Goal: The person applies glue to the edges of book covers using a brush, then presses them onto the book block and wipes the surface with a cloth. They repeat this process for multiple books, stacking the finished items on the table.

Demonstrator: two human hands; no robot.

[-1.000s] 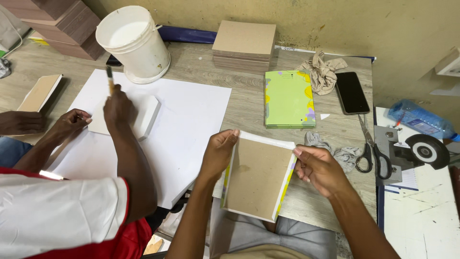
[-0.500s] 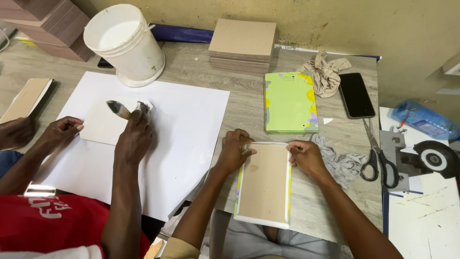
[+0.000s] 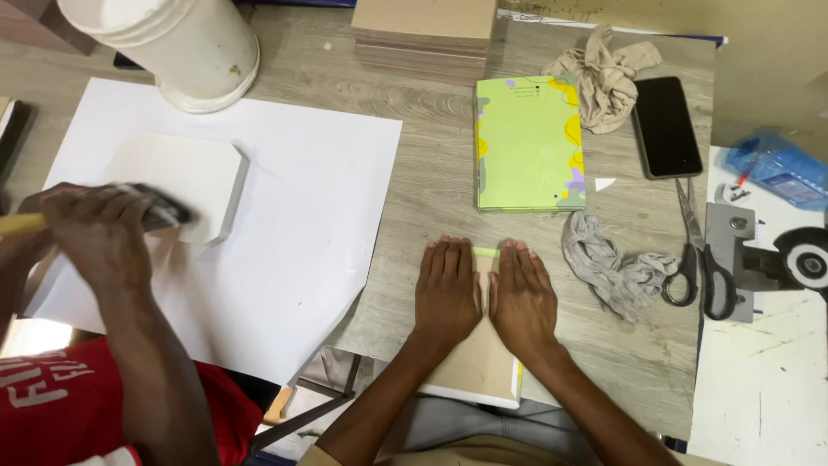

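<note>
Both hands, left hand (image 3: 446,289) and right hand (image 3: 520,293), pressing flat, fingers together, on brown board (image 3: 477,369); risking board overhanging table edge (image 3: 405,341), tipping.

Brown board (image 3: 476,367) — flat at table's edge.

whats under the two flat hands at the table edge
A flat brown board with white and yellow-green edging lies under the left hand and right hand, on the wooden table. Its near part shows; the palms hide its middle.
</note>
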